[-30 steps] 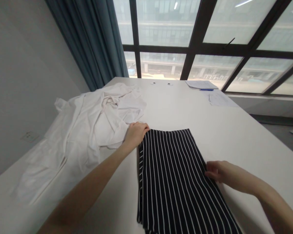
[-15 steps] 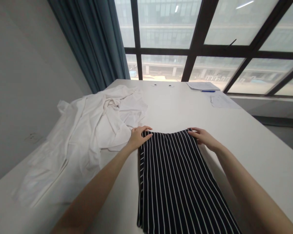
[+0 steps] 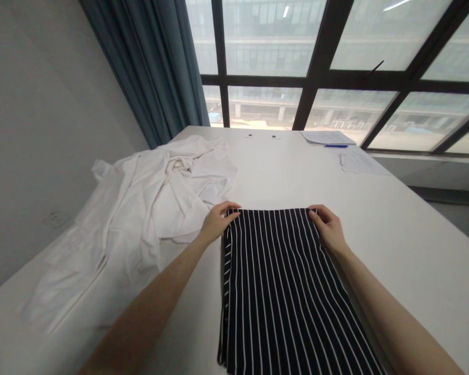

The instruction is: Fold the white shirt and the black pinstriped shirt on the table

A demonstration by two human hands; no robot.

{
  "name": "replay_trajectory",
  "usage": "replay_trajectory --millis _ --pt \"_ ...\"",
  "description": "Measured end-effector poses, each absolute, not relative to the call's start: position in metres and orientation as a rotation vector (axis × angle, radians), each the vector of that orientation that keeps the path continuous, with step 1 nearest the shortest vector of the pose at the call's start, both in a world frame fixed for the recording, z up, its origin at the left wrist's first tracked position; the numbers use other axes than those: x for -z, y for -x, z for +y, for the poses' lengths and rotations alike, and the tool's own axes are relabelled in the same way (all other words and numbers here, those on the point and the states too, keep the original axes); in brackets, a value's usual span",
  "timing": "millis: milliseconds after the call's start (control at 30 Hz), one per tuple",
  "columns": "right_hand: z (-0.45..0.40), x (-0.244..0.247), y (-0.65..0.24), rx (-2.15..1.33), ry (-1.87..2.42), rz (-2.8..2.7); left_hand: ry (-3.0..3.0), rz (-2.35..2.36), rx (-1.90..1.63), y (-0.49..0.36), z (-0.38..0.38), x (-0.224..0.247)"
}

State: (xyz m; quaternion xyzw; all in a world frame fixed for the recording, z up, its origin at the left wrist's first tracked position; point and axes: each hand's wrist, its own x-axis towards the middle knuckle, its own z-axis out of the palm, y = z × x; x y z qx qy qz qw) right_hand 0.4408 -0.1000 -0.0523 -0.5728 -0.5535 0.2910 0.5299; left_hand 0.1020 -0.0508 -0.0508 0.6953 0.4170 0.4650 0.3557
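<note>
A black cloth with thin white stripes [image 3: 277, 291] lies on the white table [image 3: 273, 172], its far edge nearly straight and its near end running out of the bottom of the view. My left hand [image 3: 220, 221] pinches the far left corner between thumb and fingers. At the far right corner, my right hand [image 3: 328, 224] grips the cloth in the same way, thumb and forefinger together on the edge. Both hands are low, close to the tabletop. Along the left side of the striped cloth, folded layers show.
Crumpled white fabric [image 3: 140, 208] covers the left part of the table, close to my left hand. Papers [image 3: 326, 137] and a blue pen [image 3: 336, 146] lie at the far right, with a loose sheet [image 3: 361, 162] nearer. Behind are a blue curtain [image 3: 152, 67] and windows.
My right hand has moved slightly right and turned, with the cloth's corner in its fingers. The far edge, which sagged before, is now straighter. My left hand has barely moved.
</note>
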Motion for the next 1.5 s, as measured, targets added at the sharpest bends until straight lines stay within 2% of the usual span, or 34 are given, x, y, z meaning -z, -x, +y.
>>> replay_trajectory --millis 433,1000,1233,1500 --pt "-0.097 0.056 -0.447 -0.768 1.29 -1.154 -1.437 1.081 -1.279 -0.101 -0.05 0.053" --pt "-0.097 0.052 -0.45 -0.882 1.295 -1.173 -1.722 1.046 -1.146 -0.103 -0.057 0.047" --pt "-0.1 0.05 -0.45 -0.931 1.274 -1.211 -1.509 1.024 -1.188 -0.103 -0.054 0.052" --pt "-0.099 0.041 -0.451 -0.931 1.367 -1.408 -1.658 1.076 -1.151 -0.102 -0.054 0.055"
